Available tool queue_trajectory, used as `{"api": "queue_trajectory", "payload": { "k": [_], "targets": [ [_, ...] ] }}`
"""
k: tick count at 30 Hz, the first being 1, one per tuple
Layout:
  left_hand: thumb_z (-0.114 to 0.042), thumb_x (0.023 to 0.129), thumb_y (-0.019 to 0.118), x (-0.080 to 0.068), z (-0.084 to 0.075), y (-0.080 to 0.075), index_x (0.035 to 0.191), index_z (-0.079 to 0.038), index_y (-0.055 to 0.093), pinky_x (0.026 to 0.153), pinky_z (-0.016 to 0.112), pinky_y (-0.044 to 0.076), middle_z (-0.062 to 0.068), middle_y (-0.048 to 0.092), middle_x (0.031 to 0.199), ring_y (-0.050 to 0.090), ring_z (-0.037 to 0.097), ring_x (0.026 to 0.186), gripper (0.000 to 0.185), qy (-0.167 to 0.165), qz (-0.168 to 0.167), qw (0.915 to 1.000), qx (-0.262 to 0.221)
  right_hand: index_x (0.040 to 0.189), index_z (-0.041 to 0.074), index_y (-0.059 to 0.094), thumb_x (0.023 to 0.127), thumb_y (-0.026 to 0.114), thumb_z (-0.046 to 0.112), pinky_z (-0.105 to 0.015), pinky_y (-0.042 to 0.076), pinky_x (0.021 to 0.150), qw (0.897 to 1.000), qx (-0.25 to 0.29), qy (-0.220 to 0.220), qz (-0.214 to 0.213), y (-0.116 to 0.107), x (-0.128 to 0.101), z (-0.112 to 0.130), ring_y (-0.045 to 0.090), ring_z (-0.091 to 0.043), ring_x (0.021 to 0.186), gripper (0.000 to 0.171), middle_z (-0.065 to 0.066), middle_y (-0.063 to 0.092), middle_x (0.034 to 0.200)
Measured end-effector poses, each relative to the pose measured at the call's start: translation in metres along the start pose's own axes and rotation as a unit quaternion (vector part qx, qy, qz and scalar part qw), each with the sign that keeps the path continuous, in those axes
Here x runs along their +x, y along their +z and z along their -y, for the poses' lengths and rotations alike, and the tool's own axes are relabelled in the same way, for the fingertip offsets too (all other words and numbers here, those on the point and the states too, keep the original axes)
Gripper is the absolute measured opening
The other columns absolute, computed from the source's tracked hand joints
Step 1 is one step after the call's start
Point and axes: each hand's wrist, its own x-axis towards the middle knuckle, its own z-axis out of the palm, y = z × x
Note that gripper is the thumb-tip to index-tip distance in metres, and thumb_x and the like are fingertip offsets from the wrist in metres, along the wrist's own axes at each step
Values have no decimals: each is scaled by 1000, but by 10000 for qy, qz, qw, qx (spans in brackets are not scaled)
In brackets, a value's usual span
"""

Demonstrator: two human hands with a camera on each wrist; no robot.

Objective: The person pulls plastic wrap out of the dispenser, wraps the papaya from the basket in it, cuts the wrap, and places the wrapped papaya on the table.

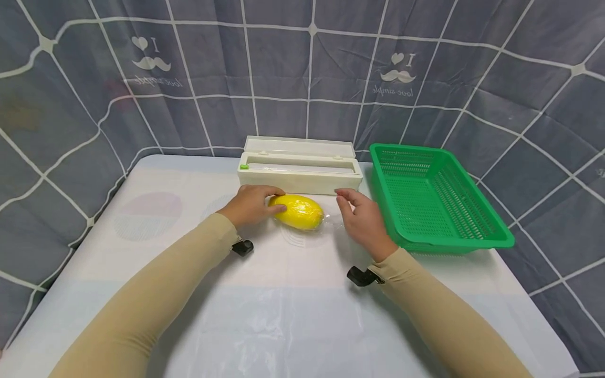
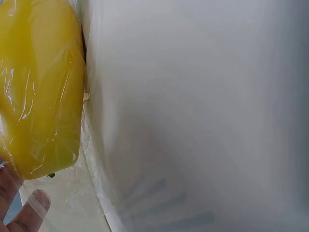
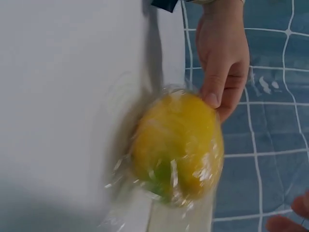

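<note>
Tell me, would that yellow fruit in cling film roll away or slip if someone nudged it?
Probably it would roll: the yellow fruit is rounded and lies on its side on the table. The glossy cling film around it looks slippery, so a loose hold might slide. The left hand steadies it at one end.

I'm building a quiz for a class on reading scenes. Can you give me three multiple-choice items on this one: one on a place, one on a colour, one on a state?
1. Where does the green basket stand?
A. To the right of the white dispenser box
B. On top of the box
C. To the left of the box

2. What colour is the wrapped fruit?
A. Red
B. Yellow
C. Purple

3. What state is the dispenser box's lid in?
A. Shut
B. Taken off, lying in the basket
C. Open, tipped back

Answers: 1 A, the basket sits at the table's right side. 2 B, yellow shows through the clear film, where the left hand touches it and the right hand is beside it. 3 C, the lid stands behind the open tray.
</note>
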Motion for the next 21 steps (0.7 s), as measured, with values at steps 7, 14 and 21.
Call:
{"api": "queue_trajectory", "payload": {
  "k": [7,14,21],
  "targets": [
    [-44,99,71,1,1,1,141,-17,67,118,57,31,5,66,146,57,32,141,50,151,25,9999,54,160,20,48,110,56,25,-52,33,127,9755,-526,-170,2130,23,29,15,40,-30,156,50,-5,41,168],
    [-44,99,71,0,6,4,145,-18,64,121,58,29,4,64,150,55,31,144,53,98,-8,9999,-58,166,29,33,110,55,35,-52,27,130,9491,-525,26,3106,35,34,-5,31,-29,160,60,-1,30,173],
    [-43,98,74,-1,6,7,147,-16,62,120,57,28,7,62,151,53,31,145,58,171,-353,9991,-160,163,30,40,104,67,36,-52,38,124,9562,-283,37,2914,35,30,-12,46,-30,151,65,-3,44,166]
  ]
}}
